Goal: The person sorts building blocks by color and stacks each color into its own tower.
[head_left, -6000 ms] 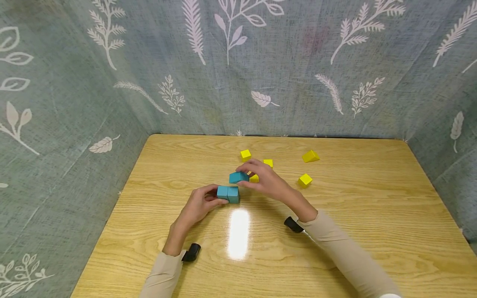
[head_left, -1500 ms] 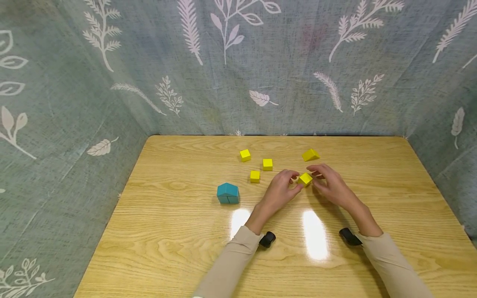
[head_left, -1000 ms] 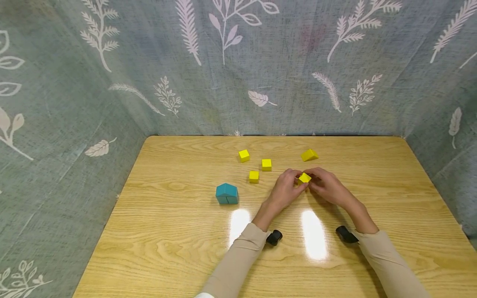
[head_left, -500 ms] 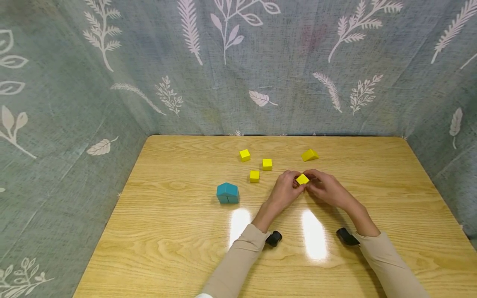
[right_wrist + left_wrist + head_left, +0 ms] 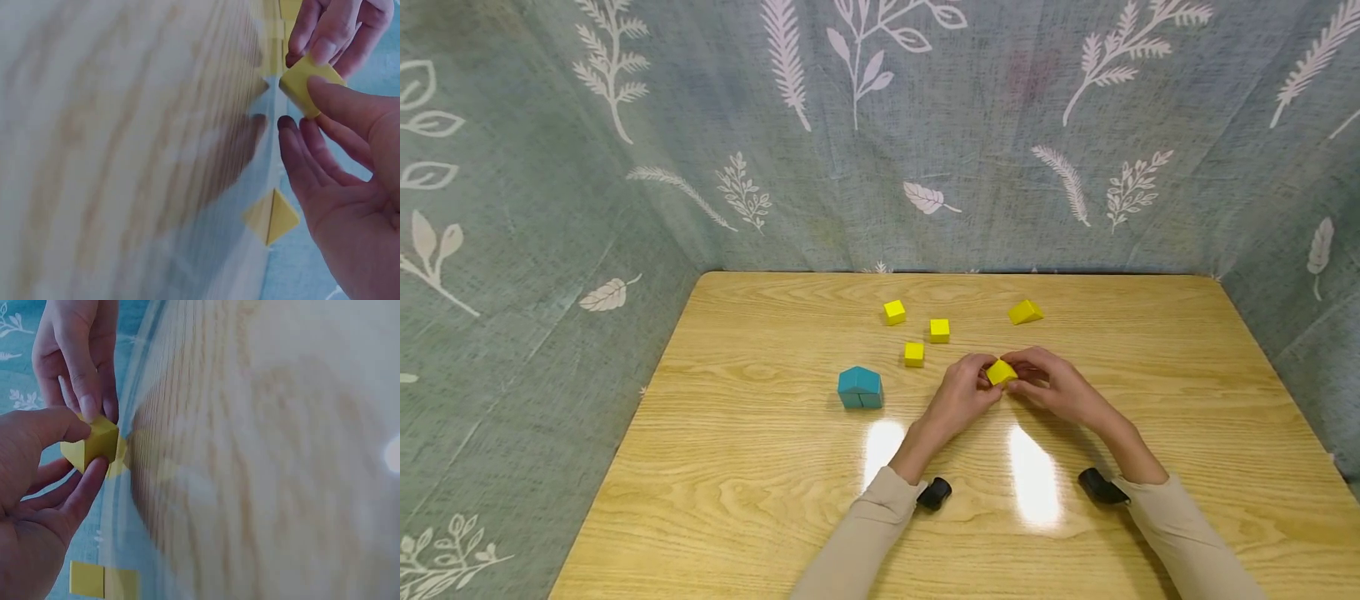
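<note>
Two blue cubes (image 5: 861, 402) stand at far left, capped by a blue wedge (image 5: 859, 381); three yellow cubes (image 5: 913, 355) lie beyond, rightward. The left hand (image 5: 957, 398) pinches a yellow block (image 5: 1002, 372), held nearer and further left than half a second ago. A yellow wedge (image 5: 1026, 312) lies behind. The right hand (image 5: 1054, 389) pinches the block's other side; the wrist views show digits closed to its width, contact the head view partly hides.

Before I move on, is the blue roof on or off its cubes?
On: in the head view, the blue roof sits atop the two cubes. Neither the left hand nor the right hand touches it.
</note>
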`<action>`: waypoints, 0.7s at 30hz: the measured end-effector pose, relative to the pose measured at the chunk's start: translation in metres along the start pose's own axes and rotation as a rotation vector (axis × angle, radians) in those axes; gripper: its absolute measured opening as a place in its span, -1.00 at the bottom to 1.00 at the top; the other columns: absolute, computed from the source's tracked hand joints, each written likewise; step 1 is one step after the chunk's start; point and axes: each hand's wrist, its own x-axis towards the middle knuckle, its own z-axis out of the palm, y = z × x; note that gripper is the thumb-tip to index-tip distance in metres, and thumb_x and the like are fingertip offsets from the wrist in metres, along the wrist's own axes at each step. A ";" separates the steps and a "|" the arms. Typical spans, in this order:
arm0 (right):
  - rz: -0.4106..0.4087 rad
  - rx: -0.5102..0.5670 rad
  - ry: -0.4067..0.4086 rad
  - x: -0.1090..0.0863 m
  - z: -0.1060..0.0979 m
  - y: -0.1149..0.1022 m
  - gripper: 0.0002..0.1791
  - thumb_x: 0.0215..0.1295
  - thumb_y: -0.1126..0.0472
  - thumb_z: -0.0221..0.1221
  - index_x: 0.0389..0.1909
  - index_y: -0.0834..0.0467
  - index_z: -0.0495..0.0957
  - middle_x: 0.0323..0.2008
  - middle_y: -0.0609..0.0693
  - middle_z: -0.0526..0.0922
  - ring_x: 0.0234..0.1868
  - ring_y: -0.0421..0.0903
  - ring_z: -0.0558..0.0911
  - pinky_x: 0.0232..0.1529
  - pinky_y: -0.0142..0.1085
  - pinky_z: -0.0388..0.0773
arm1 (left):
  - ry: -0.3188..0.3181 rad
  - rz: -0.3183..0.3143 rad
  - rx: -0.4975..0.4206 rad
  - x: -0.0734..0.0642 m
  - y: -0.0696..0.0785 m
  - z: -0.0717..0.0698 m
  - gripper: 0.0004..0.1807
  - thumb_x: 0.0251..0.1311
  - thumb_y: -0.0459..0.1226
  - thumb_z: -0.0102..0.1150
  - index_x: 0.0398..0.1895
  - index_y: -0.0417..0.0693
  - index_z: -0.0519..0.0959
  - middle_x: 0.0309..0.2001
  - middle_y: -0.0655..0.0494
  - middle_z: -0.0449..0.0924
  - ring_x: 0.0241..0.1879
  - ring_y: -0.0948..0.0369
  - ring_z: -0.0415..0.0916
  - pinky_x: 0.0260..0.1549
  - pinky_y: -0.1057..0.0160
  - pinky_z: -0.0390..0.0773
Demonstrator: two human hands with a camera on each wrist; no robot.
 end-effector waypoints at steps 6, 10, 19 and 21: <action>-0.025 0.026 0.017 -0.002 0.006 -0.004 -0.63 0.29 0.50 0.32 0.11 0.35 0.59 0.01 0.21 0.60 0.09 0.22 0.63 0.10 0.00 0.64 | -0.014 -0.025 -0.009 -0.009 -0.001 -0.004 -0.63 0.31 -0.38 0.37 0.12 -0.35 0.56 -0.01 -0.14 0.63 -0.11 0.19 0.65 -0.12 0.51 0.61; -0.033 0.051 0.011 -0.004 0.011 -0.005 -0.62 0.25 0.50 0.35 0.09 0.32 0.61 -0.01 0.18 0.60 0.08 0.19 0.64 0.08 -0.04 0.65 | -0.016 0.001 0.068 -0.014 -0.002 -0.008 -0.66 0.28 -0.35 0.40 0.07 -0.28 0.58 -0.08 -0.03 0.64 -0.13 0.20 0.57 -0.12 0.47 0.56; -0.108 0.052 -0.029 -0.004 0.019 -0.011 -0.62 0.22 0.55 0.35 0.06 0.37 0.60 -0.03 0.22 0.63 -0.04 0.20 0.70 -0.05 -0.09 0.72 | -0.055 0.032 0.117 -0.026 -0.005 -0.017 -0.68 0.27 -0.31 0.43 0.04 -0.20 0.62 -0.13 0.06 0.64 -0.16 0.21 0.50 -0.15 0.43 0.53; -0.107 0.041 -0.042 -0.003 0.021 -0.013 -0.62 0.21 0.54 0.36 0.06 0.38 0.60 -0.03 0.23 0.65 -0.05 0.20 0.71 -0.05 -0.10 0.72 | -0.064 0.026 0.109 -0.029 -0.006 -0.018 -0.69 0.27 -0.31 0.44 0.02 -0.20 0.62 -0.14 0.06 0.64 -0.17 0.20 0.50 -0.15 0.42 0.52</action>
